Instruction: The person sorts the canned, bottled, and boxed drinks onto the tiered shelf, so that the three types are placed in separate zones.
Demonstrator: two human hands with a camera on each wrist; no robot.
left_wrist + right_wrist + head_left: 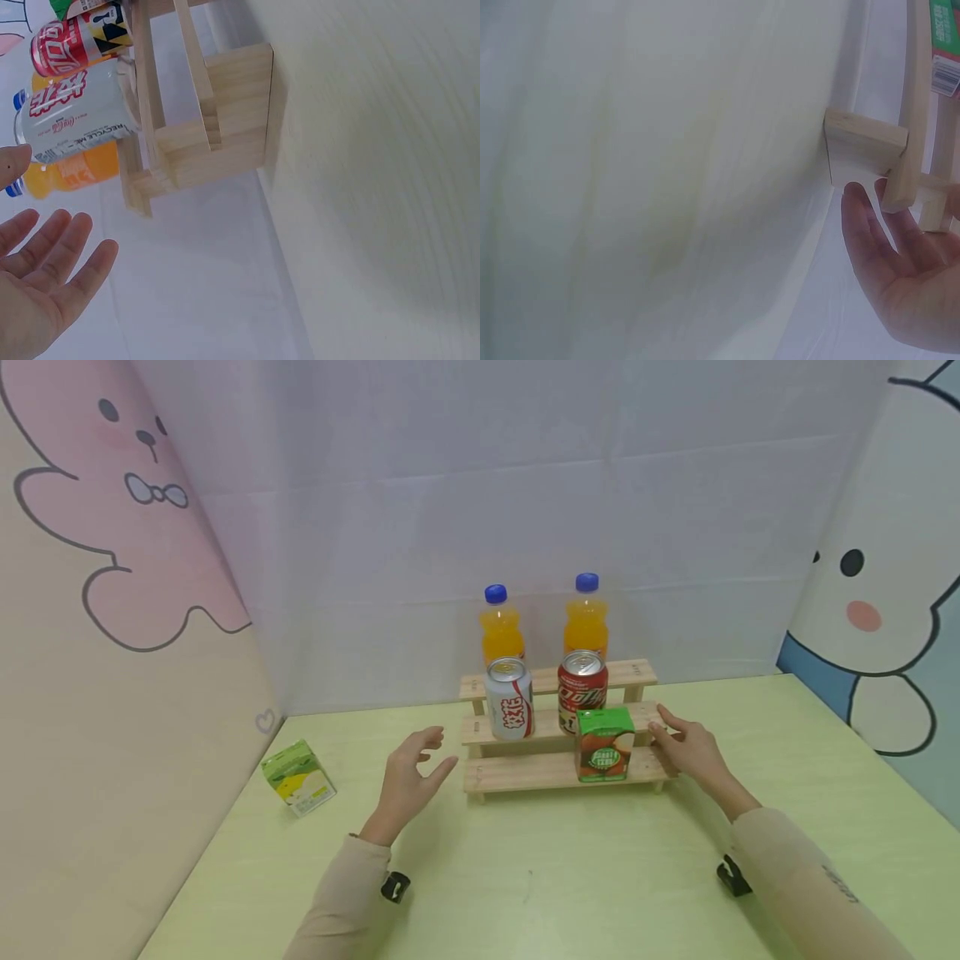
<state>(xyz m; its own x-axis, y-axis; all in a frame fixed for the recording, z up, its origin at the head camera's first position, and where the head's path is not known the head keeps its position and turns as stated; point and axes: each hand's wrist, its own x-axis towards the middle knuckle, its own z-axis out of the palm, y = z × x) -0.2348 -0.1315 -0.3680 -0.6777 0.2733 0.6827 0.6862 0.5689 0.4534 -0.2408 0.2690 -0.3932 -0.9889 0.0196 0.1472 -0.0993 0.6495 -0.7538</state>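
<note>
A three-step wooden rack (525, 772) stands on the table. My right hand (693, 753) is at the rack's right end, its fingers reaching along the ends of the lower planks; in the right wrist view the fingertips (855, 193) are right beside a rack leg. My left hand (411, 781) is apart from the rack, left of it, with fingers spread and nothing held. On the bottom step sits a green-topped juice carton (604, 745). The middle step bears a white can (510, 700) and a red can (582, 689). Two orange drink bottles (501, 631) stand behind.
A green and yellow drink carton (300, 778) lies tilted on the table (525, 885) at the far left. Behind the rack hangs a pale cloth (375, 552). Side panels (885, 635) with cartoon animals border the table left and right.
</note>
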